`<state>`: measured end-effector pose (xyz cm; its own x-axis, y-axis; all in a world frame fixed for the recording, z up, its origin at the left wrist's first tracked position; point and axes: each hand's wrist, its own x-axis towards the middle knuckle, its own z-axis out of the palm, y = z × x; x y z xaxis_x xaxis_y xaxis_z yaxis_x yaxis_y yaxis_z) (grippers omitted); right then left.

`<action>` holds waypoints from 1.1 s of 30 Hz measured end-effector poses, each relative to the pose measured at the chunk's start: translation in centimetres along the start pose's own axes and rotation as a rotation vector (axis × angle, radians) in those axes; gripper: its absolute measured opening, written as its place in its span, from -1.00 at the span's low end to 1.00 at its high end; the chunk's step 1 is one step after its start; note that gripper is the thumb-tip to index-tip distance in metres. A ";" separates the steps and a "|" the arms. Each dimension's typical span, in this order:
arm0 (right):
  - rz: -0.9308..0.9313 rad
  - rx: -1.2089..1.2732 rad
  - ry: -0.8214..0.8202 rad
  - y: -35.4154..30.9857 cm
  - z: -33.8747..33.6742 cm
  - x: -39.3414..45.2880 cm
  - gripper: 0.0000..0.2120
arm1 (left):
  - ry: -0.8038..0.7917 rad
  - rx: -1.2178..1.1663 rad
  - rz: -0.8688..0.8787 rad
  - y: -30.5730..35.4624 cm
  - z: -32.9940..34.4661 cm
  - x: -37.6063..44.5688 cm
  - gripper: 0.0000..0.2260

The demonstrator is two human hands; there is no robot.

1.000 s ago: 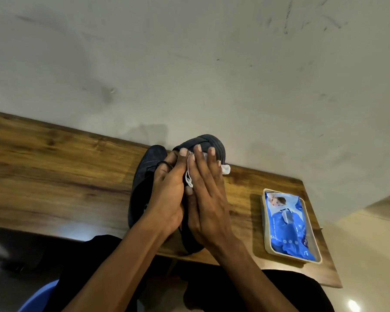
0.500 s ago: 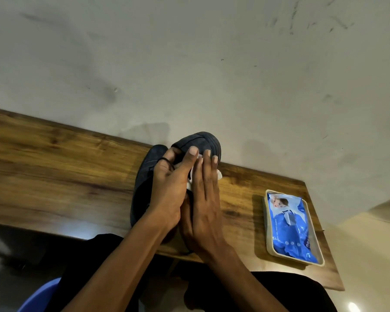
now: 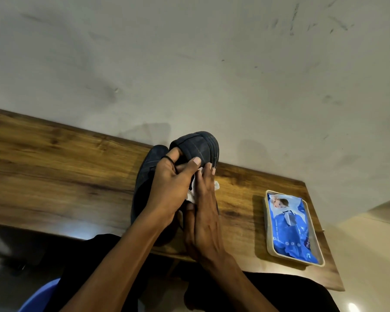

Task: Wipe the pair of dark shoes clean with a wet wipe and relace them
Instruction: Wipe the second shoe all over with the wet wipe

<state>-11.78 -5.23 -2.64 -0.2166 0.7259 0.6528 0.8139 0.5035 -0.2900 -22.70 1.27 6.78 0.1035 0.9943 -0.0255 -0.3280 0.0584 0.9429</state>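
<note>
Setting: wooden table (image 3: 54, 167) pushed against a scuffed pale wall (image 3: 212, 64), seen from the head cam looking down.
Shoes: both dark shoes sit side by side at the table's middle; right shoe (image 3: 198, 147) tipped up on its side, left shoe (image 3: 149, 167) lying just beside it.
Left hand: left hand (image 3: 167, 190) curls around the tipped shoe, thumb on the upper, steadying it.
Right hand: right hand (image 3: 203, 212), fingers straight, pressing the white wet wipe (image 3: 215, 185) flat against the shoe's side.
Wipes: blue pack in a cream tray (image 3: 271, 246), well off to the right.
Progress: I'd guess still mid-wiping; relacing looks not yet started, though I can't tell how the laces stand.
</note>
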 end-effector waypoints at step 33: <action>-0.065 0.079 0.004 2.9 -4.0 8.2 -0.56 | -0.122 0.131 0.069 0.4 0.0 -1.0 -0.73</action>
<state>-9.08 0.30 4.63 -0.2650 0.6885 0.6751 0.7532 0.5850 -0.3009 -22.90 0.33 7.16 0.2004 0.9770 0.0735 -0.2145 -0.0294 0.9763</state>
